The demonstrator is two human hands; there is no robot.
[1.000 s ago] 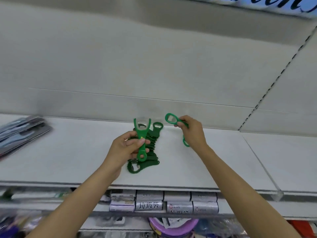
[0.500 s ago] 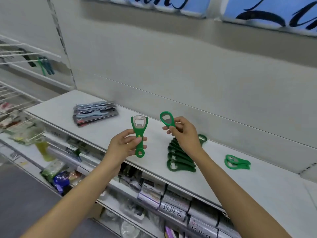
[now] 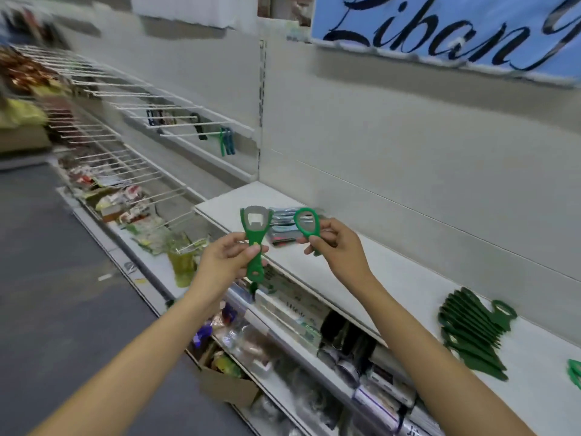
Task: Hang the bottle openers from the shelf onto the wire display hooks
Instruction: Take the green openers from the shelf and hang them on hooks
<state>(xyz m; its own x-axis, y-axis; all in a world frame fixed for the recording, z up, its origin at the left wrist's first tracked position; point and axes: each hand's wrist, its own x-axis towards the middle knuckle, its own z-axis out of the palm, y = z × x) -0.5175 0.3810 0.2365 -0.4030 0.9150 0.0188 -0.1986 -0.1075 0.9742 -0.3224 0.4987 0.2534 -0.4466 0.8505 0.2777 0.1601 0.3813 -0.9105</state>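
My left hand [image 3: 224,261] grips a green Y-shaped bottle opener [image 3: 255,237] by its handle, metal head up. My right hand [image 3: 338,247] pinches a green oval-ring bottle opener [image 3: 307,225], ring end up. Both are held in front of the white shelf [image 3: 393,278]. A fanned pile of dark green bottle openers [image 3: 471,335] lies on the shelf at the right. White wire display hooks [image 3: 188,124] stick out from the back panel at upper left; a few green and blue items [image 3: 227,144] hang on them.
A stack of flat packaged goods [image 3: 283,229] lies on the shelf behind the held openers. Another green opener [image 3: 575,372] shows at the right edge. Lower shelves hold packaged goods. The grey aisle floor [image 3: 47,262] runs along the left. A blue sign [image 3: 440,29] hangs above.
The view has swung left, bringing the wire hooks into sight. Both hands carry their openers leftward, away from the pile, which now lies far right.
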